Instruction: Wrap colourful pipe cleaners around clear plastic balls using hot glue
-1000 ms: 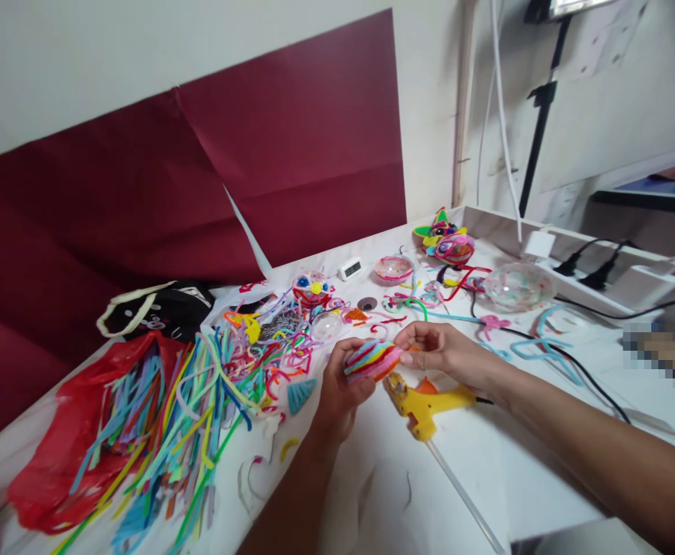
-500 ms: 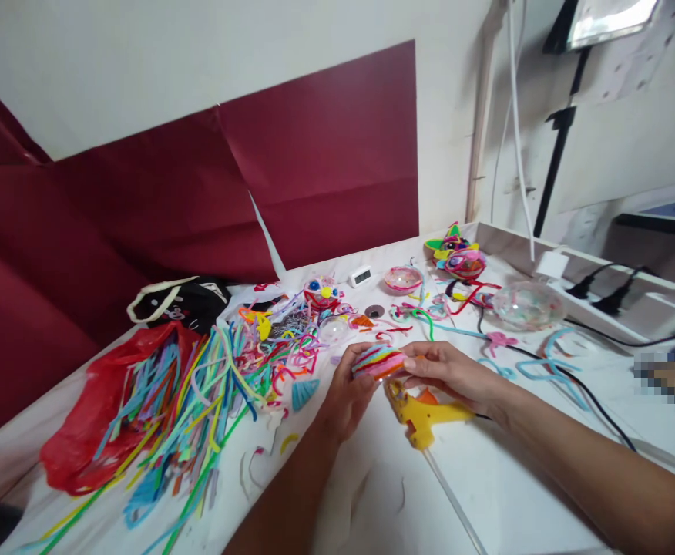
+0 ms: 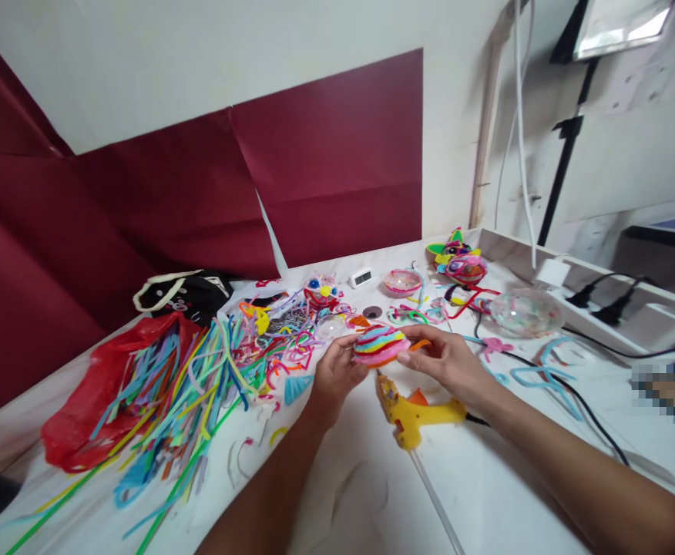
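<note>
Between my hands is a rounded shell (image 3: pixel 380 345) covered in rows of pink, red, yellow and blue pipe cleaner. My left hand (image 3: pixel 337 374) grips its left edge, fingers behind and thumb in front. My right hand (image 3: pixel 438 358) pinches the right edge, where an orange pipe cleaner (image 3: pixel 420 346) sticks out. Just below lies a yellow hot glue gun (image 3: pixel 415 412) on the white table, its nozzle close under the shell and a clear glue stick (image 3: pixel 437 501) running out of its back end. The inside of the shell is hidden.
At left, a red plastic bag (image 3: pixel 83 420) spills many pipe cleaners (image 3: pixel 199 401). Behind stand decorated balls (image 3: pixel 321 291), a small white digital clock (image 3: pixel 361 277) and a clear bowl (image 3: pixel 527 313). A black cable (image 3: pixel 589 424) crosses the right side towards a power strip (image 3: pixel 615 316).
The shell has been tilted so more of its striped outside faces me, and both hands still hold it. The orange pipe cleaner now shows more. The view has shifted slightly.
</note>
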A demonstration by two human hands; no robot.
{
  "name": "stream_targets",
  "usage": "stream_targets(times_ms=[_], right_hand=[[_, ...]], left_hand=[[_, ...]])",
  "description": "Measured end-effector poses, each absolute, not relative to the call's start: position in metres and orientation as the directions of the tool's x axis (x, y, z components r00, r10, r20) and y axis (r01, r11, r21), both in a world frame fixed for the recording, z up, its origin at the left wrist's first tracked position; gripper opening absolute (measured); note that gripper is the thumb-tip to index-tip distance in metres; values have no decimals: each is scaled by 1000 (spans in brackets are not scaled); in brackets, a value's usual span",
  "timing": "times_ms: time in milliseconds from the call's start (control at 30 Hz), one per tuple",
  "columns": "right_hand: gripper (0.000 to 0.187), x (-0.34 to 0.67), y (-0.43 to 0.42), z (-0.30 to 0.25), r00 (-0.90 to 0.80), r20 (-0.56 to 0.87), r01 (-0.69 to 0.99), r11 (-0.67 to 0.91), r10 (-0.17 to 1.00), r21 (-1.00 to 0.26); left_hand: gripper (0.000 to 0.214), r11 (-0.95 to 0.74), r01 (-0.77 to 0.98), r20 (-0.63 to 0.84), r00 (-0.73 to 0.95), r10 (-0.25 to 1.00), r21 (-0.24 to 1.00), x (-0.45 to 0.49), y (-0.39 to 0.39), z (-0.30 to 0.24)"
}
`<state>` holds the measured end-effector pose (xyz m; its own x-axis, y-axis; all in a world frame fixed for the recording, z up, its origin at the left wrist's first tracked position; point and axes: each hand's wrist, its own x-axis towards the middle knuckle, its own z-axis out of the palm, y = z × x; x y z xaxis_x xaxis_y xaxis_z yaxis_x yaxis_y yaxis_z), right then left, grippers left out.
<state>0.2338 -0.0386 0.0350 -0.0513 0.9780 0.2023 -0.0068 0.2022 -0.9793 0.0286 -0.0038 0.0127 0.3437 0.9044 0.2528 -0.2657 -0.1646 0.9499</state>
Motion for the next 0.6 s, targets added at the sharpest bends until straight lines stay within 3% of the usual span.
stream_targets(times_ms=[200,367,600], right_hand=[[46,230,-37,26,-2,381,134,377,925,-916],[48,226,-39,21,1,493,288,472,870,-833],[44,226,-33,11,14,659,333,618,752,-712]], left_hand=[[60,-189,-244,281,437,854,951,25,-4,14],[74,-267,-152,306,399,864,952,24,-4,11],[76,-377,-40,364,372,854,925,28,-1,12]])
